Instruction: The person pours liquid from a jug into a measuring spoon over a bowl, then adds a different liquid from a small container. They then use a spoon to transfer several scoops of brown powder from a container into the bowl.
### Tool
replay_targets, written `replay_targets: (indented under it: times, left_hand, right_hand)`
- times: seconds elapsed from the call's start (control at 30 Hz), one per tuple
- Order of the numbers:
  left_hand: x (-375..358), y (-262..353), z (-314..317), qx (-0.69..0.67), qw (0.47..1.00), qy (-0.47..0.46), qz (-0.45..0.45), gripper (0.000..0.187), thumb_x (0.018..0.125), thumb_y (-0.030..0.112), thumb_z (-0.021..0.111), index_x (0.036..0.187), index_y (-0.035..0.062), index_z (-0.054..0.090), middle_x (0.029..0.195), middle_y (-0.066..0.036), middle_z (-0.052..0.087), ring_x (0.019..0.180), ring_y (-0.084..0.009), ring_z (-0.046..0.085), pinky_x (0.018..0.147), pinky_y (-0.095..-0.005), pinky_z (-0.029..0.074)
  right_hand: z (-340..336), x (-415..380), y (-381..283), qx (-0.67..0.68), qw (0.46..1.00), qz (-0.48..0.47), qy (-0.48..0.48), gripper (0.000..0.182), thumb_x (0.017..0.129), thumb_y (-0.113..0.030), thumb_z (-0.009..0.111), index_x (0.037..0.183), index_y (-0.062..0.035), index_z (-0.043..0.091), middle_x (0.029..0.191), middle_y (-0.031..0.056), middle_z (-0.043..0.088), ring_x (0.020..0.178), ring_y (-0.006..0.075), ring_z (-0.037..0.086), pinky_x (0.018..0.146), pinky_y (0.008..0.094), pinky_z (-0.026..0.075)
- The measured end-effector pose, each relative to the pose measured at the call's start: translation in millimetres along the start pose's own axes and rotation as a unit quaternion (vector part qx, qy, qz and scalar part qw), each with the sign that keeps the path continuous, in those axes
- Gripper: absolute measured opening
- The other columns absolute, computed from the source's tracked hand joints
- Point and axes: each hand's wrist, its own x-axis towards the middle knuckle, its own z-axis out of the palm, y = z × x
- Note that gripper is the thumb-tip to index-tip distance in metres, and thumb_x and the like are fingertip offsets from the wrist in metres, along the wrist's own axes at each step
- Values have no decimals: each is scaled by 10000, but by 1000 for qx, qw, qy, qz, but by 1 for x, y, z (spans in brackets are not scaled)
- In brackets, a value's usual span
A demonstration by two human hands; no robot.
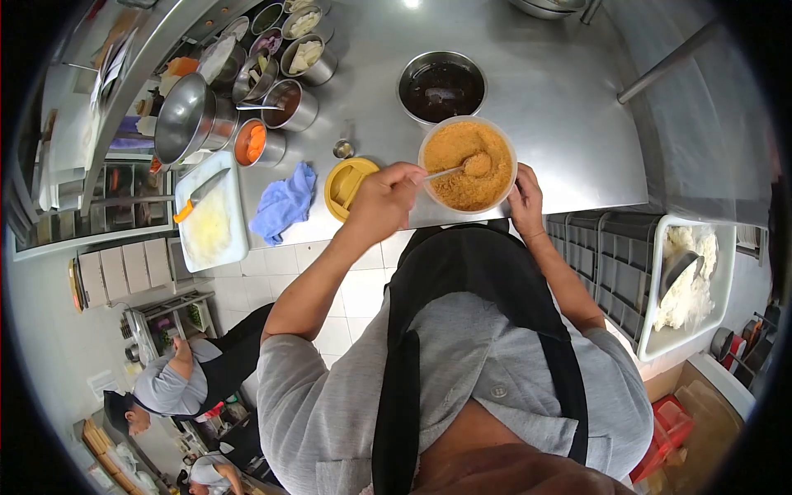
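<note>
Commercial kitchen: steel counter (569, 124), metal food pots (318, 71), 2 co-workers (177, 381).

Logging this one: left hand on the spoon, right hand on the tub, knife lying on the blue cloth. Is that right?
The knife is wrong: the head view shows it on the board. Left hand on the spoon and right hand on the tub stand.

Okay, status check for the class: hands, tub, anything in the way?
Left hand gripping spoon, its bowl in orange-brown powder. Right hand at side of tub. Steel pot close beyond; nothing seen blocking the spoon.
</note>
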Motion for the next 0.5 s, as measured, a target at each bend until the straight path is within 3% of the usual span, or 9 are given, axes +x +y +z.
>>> replay_targets:
  times: [0.1, 0.23, 0.33, 0.37, 0.43, 0.5]
  left_hand:
    - [3, 15, -18, -74, 997, -4, -13, 214, 944, 131, 533, 1000, -42, 646, 591, -13, 470, 433, -95, 483, 399, -247, 401]
    - [4, 36, -44, -123, 992, -7, 8, 198, 923, 93, 533, 1005, -49, 645, 591, -14, 471, 450, -90, 453, 407, -248, 423]
    - [15, 50, -48, -144, 985, 65, 75, 227, 917, 83, 513, 1035, -79, 619, 564, 2, 445, 440, -85, 456, 407, -232, 399]
    - [20, 51, -49, -85, 989, 76, 93, 234, 946, 125, 521, 1048, -59, 623, 626, -2, 487, 504, -76, 464, 457, -234, 427]
    - [43, 31, -40, 91, 964, 118, 220, 238, 959, 145, 519, 1065, -38, 628, 700, -25, 545, 564, -85, 500, 516, -241, 451]
    - [55, 12, -37, 266, 888, 164, 337, 243, 968, 166, 520, 1080, -18, 633, 778, -50, 597, 632, -110, 540, 583, -255, 472]
  right_hand:
    - [-1, 1, 0, -4, 1000, -1, -5, 358, 898, -238, 607, 1124, 39, 590, 1148, 199, 583, 1087, 322, 558, 948, 381, 433]
    - [0, 2, -4, -3, 1000, -2, -3, 344, 896, -223, 604, 1123, 36, 596, 1150, 195, 583, 1084, 316, 558, 946, 378, 433]
    - [0, 2, -4, -3, 1000, -2, -1, 339, 893, -214, 603, 1124, 35, 599, 1152, 190, 584, 1082, 313, 558, 948, 376, 431]
    - [0, 2, -4, -3, 1000, -2, 0, 338, 891, -211, 603, 1124, 34, 600, 1152, 189, 585, 1081, 312, 558, 949, 376, 430]
    - [1, 2, -6, 2, 1000, 1, 1, 336, 889, -206, 603, 1123, 35, 600, 1154, 188, 585, 1084, 313, 556, 951, 377, 429]
    - [1, 1, -7, 3, 1000, 6, 1, 338, 887, -204, 603, 1122, 38, 599, 1155, 189, 584, 1087, 314, 555, 954, 379, 427]
